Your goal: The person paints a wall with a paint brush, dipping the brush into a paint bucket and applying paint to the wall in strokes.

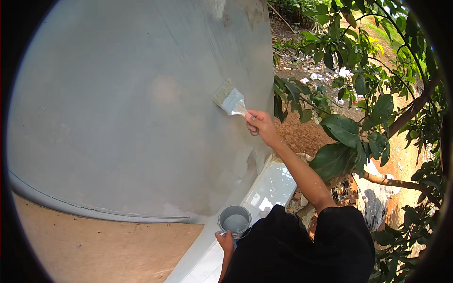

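My right hand [259, 125] is closed round the handle of a wide, flat paintbrush [231, 100]. Grey-white paint coats its metal band, and its bristles point up and left at the grey wall [127, 118]. Whether the bristles touch the wall I cannot tell. Low in front of my body, my left hand [226, 239] grips a small grey paint pail [234, 220] by its side. Grey liquid shows inside the pail. Part of the left hand is hidden beneath it.
A tan board [104, 245] lies along the wall's lower edge at left. White tiles [273, 184] form a narrow ledge below the wall. Leafy branches [340, 129] reach in close to my right forearm. Beyond them lies brown ground [302, 132] with scattered litter.
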Action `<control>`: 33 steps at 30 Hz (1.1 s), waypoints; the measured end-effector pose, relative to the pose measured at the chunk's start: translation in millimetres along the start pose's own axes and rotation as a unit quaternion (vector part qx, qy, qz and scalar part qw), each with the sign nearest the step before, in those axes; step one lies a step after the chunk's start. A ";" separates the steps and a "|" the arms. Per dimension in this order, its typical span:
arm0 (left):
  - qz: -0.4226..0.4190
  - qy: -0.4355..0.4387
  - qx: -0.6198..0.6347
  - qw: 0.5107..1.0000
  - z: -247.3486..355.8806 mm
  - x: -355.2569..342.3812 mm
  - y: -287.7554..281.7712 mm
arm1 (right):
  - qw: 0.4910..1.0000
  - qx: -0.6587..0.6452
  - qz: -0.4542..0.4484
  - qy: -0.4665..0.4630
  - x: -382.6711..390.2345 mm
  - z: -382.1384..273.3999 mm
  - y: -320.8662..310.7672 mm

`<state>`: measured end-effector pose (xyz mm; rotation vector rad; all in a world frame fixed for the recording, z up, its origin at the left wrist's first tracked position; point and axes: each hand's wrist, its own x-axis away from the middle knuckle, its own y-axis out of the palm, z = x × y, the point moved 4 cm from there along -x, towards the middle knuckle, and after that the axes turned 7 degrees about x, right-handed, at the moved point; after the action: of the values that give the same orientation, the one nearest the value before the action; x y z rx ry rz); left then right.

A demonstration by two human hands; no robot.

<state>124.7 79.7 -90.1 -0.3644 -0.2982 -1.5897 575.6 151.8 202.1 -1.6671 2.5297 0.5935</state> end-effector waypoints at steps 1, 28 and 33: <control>0.004 -0.011 0.000 1.000 5.1 -0.6 2.0 | 0.999 0.000 0.015 0.036 14.4 47.4 -12.0; 0.040 -0.084 -0.094 0.991 10.1 32.5 -63.4 | 0.866 0.210 0.130 0.434 157.8 365.5 -51.1; 0.009 -0.116 -0.099 0.988 22.2 36.2 -40.1 | 0.832 0.443 0.003 0.334 186.1 434.1 -107.4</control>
<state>84.6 57.8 -53.8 -0.7064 -0.3155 -1.5655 523.6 101.7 -276.9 -1.5812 2.4611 -1.2137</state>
